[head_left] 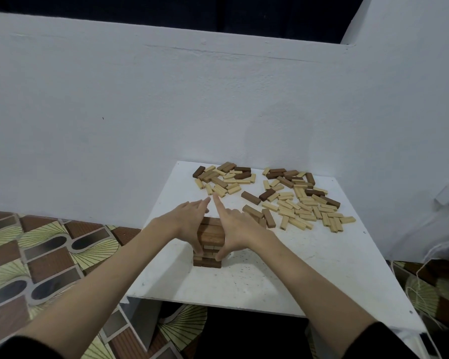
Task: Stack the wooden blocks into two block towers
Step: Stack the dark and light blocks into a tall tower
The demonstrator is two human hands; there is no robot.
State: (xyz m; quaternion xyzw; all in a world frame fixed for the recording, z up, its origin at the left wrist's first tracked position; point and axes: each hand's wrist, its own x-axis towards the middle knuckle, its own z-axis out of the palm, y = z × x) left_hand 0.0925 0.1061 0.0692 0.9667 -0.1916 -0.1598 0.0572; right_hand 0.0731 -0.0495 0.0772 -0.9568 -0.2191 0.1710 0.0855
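A tower of brown and tan wooden blocks (pixel 211 239) stands several layers high near the left middle of the white table (pixel 257 278). My left hand (pixel 189 221) presses flat against its left side, fingers straight, thumb down the front. My right hand (pixel 235 229) presses its right side the same way, thumb near the lower layers. The tower's sides and back are hidden by my palms. Loose blocks lie in two heaps at the table's far end: a far-left heap (pixel 224 178) and a wider right heap (pixel 301 200).
A white wall (pixel 166 104) rises directly behind the table. Patterned brown and yellow floor tiles (pixel 36 255) lie to the left. White cords and a pale bundle (pixel 446 229) sit off the table's right edge. Some dark blocks (pixel 259 213) lie just right of my right hand.
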